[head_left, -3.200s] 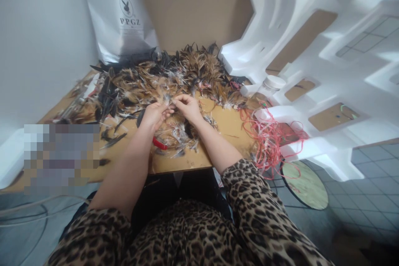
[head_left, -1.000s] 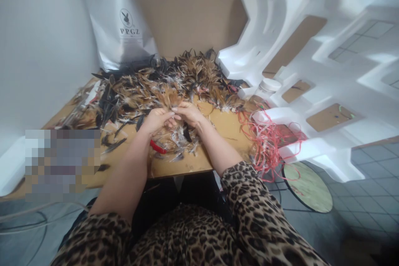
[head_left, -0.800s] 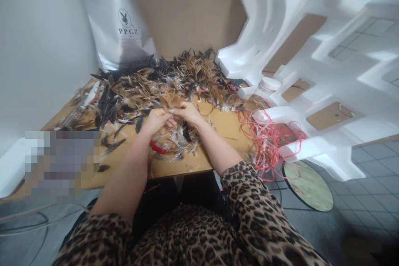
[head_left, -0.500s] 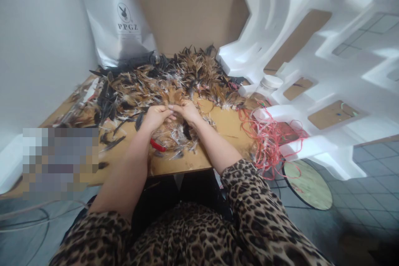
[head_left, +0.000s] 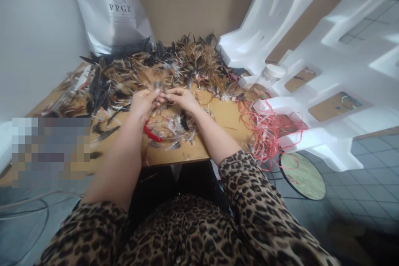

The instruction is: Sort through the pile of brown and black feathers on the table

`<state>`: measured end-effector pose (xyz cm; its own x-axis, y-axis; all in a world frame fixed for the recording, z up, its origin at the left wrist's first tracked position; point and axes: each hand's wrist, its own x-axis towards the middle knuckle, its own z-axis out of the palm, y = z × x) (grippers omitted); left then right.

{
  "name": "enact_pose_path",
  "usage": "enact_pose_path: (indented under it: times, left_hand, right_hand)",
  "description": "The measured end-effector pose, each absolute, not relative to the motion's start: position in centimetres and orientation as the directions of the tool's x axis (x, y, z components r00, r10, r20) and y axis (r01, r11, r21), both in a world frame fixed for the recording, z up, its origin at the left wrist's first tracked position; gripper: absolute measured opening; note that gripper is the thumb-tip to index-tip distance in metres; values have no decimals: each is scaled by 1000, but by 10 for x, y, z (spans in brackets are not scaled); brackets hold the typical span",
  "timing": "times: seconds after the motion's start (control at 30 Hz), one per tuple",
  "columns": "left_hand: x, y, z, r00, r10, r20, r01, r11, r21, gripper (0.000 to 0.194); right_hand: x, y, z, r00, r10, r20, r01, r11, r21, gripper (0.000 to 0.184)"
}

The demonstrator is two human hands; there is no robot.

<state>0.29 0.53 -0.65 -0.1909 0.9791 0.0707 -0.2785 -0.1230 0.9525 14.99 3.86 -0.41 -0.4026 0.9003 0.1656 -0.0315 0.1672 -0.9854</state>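
A big heap of brown, black and white feathers (head_left: pixel 162 68) covers the back of a wooden board (head_left: pixel 224 118). My left hand (head_left: pixel 142 103) and my right hand (head_left: pixel 181 99) meet at the front edge of the heap, fingertips pinched together on a small bunch of feathers (head_left: pixel 158 85) that sticks up between them. Below my left wrist lies a tool with red handles (head_left: pixel 151 134), amid loose feather scraps (head_left: pixel 177 126).
A silver bag printed PPGZ (head_left: pixel 114 8) leans at the back. White foam packing (head_left: pixel 314 45) rises on the right, with a white-capped jar (head_left: pixel 270 74) beside it. A tangle of red string (head_left: pixel 268 129) hangs off the board's right end. A round disc (head_left: pixel 302 174) lies on the tiled floor.
The view has tilted a little, so the scene sits lower and to the left. My hands stay pinched together at the heap's edge, with the small bunch now sticking up between the fingertips.
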Motion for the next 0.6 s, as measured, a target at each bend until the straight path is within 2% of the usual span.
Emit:
enact_pose_path:
  times: [0.13,0.27,0.43,0.6]
  left_hand:
    - [-4,7,-1,-263,965,7,-433,-124,893,14]
    - [-8,8,1,-253,967,-19,-521,-120,845,11]
    - [-9,8,4,-270,962,-44,-569,-122,813,8]
    - [-11,8,3,-277,960,-31,-558,-134,819,8]
  right_hand:
    - [163,44,5,-477,865,155,135,247,-960,19]
    - [186,51,18,-324,924,202,252,291,-923,20]
    - [209,62,18,-235,952,196,342,270,-900,24]
    - [209,62,13,-293,945,145,405,260,-877,21]
